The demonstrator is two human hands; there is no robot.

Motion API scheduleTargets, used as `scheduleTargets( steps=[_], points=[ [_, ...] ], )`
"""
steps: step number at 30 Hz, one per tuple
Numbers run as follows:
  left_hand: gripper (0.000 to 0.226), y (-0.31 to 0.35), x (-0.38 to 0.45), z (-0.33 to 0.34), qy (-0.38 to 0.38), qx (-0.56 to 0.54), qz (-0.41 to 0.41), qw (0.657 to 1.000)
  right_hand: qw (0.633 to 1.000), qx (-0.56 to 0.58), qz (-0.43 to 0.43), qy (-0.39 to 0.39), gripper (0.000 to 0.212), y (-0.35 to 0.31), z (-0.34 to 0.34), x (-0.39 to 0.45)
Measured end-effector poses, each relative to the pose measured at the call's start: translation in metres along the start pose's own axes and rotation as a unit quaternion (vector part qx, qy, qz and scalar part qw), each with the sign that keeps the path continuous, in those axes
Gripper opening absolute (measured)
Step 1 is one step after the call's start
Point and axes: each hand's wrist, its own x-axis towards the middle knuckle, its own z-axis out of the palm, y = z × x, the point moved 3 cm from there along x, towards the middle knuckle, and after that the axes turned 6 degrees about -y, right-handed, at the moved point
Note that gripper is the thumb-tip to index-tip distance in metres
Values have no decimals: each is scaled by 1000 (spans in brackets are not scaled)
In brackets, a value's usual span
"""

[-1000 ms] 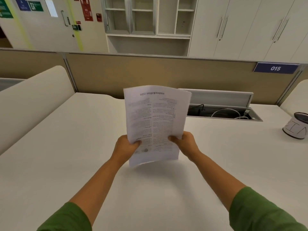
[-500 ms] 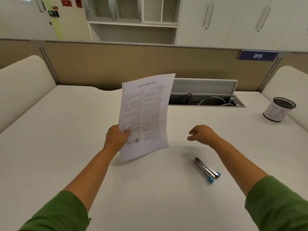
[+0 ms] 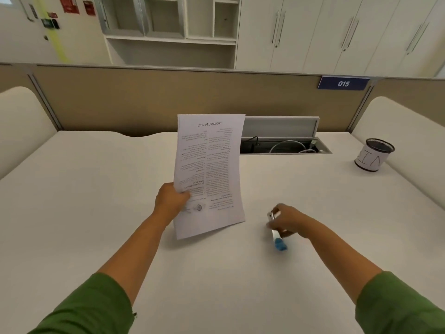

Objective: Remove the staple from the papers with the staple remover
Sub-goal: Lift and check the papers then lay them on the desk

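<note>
The left hand (image 3: 171,201) holds the papers (image 3: 209,173) upright above the worktop (image 3: 96,201). Grip state, left: thumb on the near face of the papers at their lower left edge, fingers hidden behind the sheets, a closed pinch on the stack. The printed text faces the camera and reads upside down. The lower edge of the papers sits close to the worktop surface; whether it touches cannot be told. The staple itself is too small to make out.

The right hand (image 3: 290,221) is low over the worktop, to the right of the papers and well apart from them. Grip state, right: fingers curled down around the remover (image 3: 277,233), closed on its middle section. The metal end of the remover shows above the fingers at the far side; the blue end (image 3: 280,244) projects from under the hand on the near side. The remover is blurred, and whether it rests on the worktop or is lifted clear cannot be told.

Both forearms are bare, with green sleeves (image 3: 91,307) at the lower corners of the view.

A cable tray (image 3: 286,147) with its lid raised is recessed in the worktop behind the papers; cables lie inside. A cup (image 3: 372,157) stands at the far right of the worktop. A tan partition (image 3: 144,100) runs along the far edge and carries a blue plate (image 3: 343,83) marked 015.
</note>
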Motion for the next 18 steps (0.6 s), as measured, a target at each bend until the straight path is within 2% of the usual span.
scheduleTargets(
  steps=[2, 4, 6, 9, 11, 14, 18],
  points=[
    [27, 0, 1, -3, -10, -13, -15, 1000, 968, 240, -70, -26, 36, -7, -5, -6],
    [30, -1, 2, -6, -14, -20, -30, 999, 917, 377, -124, -34, 27, -15, -7, -10],
    [31, -2, 1, -9, -14, -24, -41, 999, 865, 477, -147, -41, 12, -21, -1, -12],
    [32, -4, -1, -12, -18, -39, -47, 998, 790, 592, -144, -66, 15, -22, 13, -11],
    [33, -5, -2, -14, -25, -57, -54, 997, 760, 632, -134, -69, 19, -21, 21, -11],
    [34, -4, -2, -16, -31, -72, -56, 995, 748, 649, -118, -70, 27, -17, 30, -10],
    [34, 0, -2, -20, -34, -85, -54, 994, 782, 608, -120, -68, 30, -13, 34, -9]
  ],
)
